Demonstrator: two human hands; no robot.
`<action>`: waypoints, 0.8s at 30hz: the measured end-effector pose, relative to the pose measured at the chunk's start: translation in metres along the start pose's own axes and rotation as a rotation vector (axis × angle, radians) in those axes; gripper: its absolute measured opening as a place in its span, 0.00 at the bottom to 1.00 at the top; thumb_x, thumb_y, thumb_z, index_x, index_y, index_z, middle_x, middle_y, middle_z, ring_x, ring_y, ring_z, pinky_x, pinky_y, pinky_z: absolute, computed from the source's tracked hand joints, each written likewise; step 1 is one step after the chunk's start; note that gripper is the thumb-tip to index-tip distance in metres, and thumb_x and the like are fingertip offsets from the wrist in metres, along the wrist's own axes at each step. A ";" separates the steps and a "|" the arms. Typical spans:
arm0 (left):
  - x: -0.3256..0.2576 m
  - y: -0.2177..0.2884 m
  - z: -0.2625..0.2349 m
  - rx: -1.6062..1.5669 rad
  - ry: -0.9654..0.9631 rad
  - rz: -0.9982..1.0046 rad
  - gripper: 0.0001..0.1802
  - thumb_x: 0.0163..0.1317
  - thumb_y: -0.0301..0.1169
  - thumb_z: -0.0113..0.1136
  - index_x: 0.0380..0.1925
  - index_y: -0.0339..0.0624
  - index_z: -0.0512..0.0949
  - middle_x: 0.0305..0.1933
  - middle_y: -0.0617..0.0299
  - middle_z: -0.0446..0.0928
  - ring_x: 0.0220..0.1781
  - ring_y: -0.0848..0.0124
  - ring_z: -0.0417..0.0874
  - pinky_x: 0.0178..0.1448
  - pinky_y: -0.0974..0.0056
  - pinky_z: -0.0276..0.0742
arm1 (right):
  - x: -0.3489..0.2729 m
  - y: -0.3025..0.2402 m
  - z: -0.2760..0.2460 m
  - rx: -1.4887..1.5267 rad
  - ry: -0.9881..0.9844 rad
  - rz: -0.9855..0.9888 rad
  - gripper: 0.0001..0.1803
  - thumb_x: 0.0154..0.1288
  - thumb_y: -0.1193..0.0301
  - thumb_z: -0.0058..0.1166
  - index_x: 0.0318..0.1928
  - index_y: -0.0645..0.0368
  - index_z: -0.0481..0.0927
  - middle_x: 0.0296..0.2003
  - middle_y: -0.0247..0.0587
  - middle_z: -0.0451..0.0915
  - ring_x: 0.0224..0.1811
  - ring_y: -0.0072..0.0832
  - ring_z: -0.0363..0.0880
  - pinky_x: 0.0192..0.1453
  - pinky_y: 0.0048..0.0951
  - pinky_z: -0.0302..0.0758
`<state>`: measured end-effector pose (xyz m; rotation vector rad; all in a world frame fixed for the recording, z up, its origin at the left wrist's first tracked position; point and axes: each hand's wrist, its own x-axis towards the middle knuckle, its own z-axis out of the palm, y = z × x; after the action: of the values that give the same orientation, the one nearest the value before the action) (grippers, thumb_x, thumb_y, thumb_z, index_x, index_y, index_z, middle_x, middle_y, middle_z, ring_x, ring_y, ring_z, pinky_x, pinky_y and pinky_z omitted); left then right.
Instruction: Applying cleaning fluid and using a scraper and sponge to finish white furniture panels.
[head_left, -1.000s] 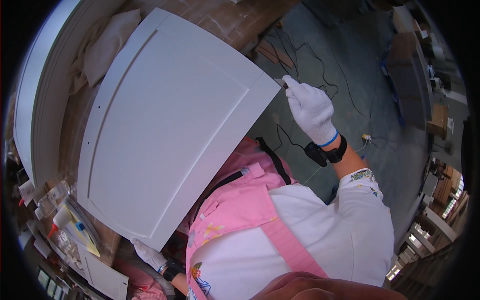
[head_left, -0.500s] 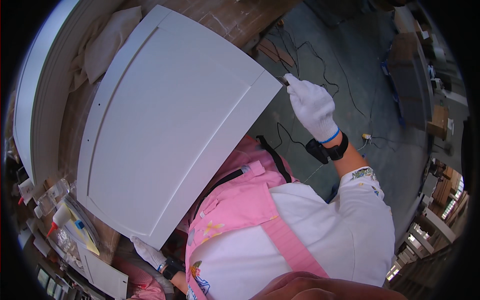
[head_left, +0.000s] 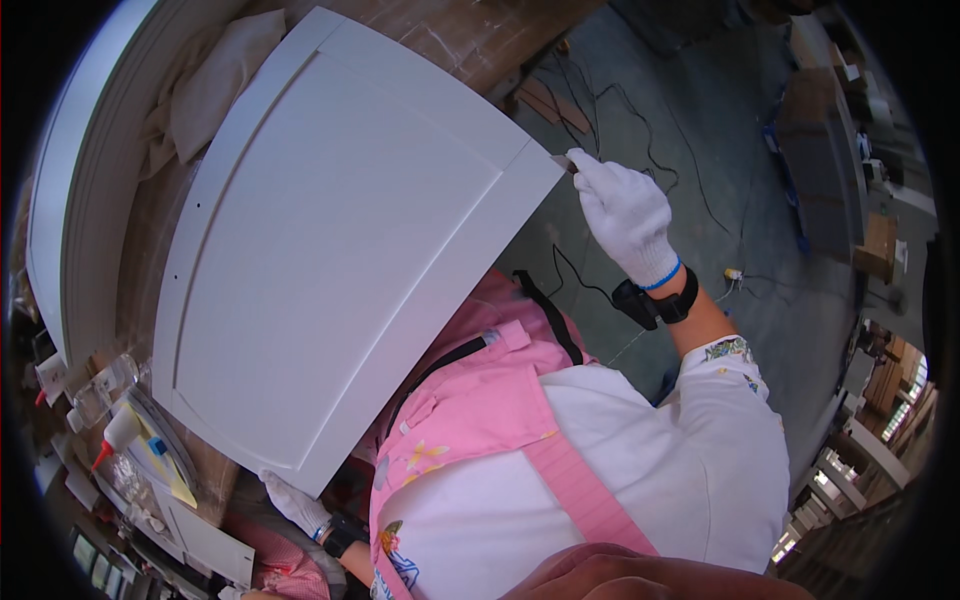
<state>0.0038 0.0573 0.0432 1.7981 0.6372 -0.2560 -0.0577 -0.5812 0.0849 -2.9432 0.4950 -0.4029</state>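
A large white cabinet door panel (head_left: 330, 250) with a recessed middle lies across the bench in front of me. My right hand (head_left: 630, 215), in a white knit glove, is closed on a small flat metal blade (head_left: 565, 164) at the panel's right corner. Most of that tool is hidden in the fist, so its exact kind does not show. My left hand (head_left: 298, 505), also gloved, is at the panel's lower left corner, fingers against the edge and partly hidden by it. Two small dark holes show along the panel's left border.
A glue bottle (head_left: 118, 430) with a red tip stands left of the panel, near a clear plastic bottle (head_left: 95, 397). Beige cloth (head_left: 225, 75) lies behind. Another white panel (head_left: 85, 190) rises at the far left. Black cables (head_left: 640, 120) run over the floor at right.
The blade shows a little more at the panel's right corner, as my right hand has shifted very slightly. The panel and my left hand have hardly moved.
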 end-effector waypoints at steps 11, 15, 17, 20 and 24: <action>-0.002 0.003 0.011 -0.094 0.025 0.020 0.37 0.75 0.55 0.47 0.65 0.29 0.66 0.61 0.49 0.75 0.57 0.60 0.80 0.57 0.59 0.80 | 0.002 0.004 0.002 -0.020 -0.027 0.097 0.17 0.65 0.70 0.57 0.54 0.52 0.80 0.29 0.40 0.81 0.31 0.42 0.82 0.35 0.41 0.78; -0.001 -0.001 0.012 -0.107 0.075 0.032 0.33 0.76 0.53 0.48 0.59 0.29 0.69 0.56 0.52 0.78 0.52 0.63 0.82 0.55 0.60 0.81 | 0.001 0.001 0.003 0.081 -0.002 -0.011 0.18 0.66 0.68 0.57 0.56 0.51 0.80 0.31 0.43 0.81 0.32 0.43 0.81 0.36 0.42 0.78; -0.001 -0.003 0.006 -0.083 0.087 0.032 0.33 0.76 0.52 0.48 0.60 0.29 0.69 0.56 0.52 0.78 0.52 0.63 0.82 0.56 0.60 0.81 | 0.007 0.006 0.006 -0.044 -0.052 0.034 0.18 0.66 0.68 0.58 0.56 0.52 0.80 0.32 0.44 0.81 0.33 0.43 0.81 0.37 0.42 0.78; -0.006 -0.001 0.008 -0.039 0.104 0.013 0.33 0.76 0.52 0.48 0.61 0.29 0.70 0.56 0.52 0.78 0.53 0.64 0.82 0.57 0.61 0.80 | 0.024 0.019 0.009 0.016 0.084 0.063 0.17 0.69 0.69 0.55 0.57 0.52 0.80 0.34 0.46 0.81 0.37 0.46 0.81 0.40 0.44 0.79; -0.001 -0.006 0.011 -0.155 0.051 0.033 0.33 0.75 0.51 0.50 0.62 0.29 0.70 0.56 0.53 0.79 0.54 0.65 0.82 0.59 0.62 0.79 | 0.045 -0.009 0.007 0.163 0.054 0.014 0.17 0.69 0.69 0.55 0.57 0.54 0.80 0.36 0.47 0.81 0.39 0.48 0.81 0.43 0.45 0.78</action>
<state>0.0015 0.0482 0.0349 1.6687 0.6449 -0.1353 -0.0125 -0.5873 0.0905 -2.7774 0.4653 -0.4971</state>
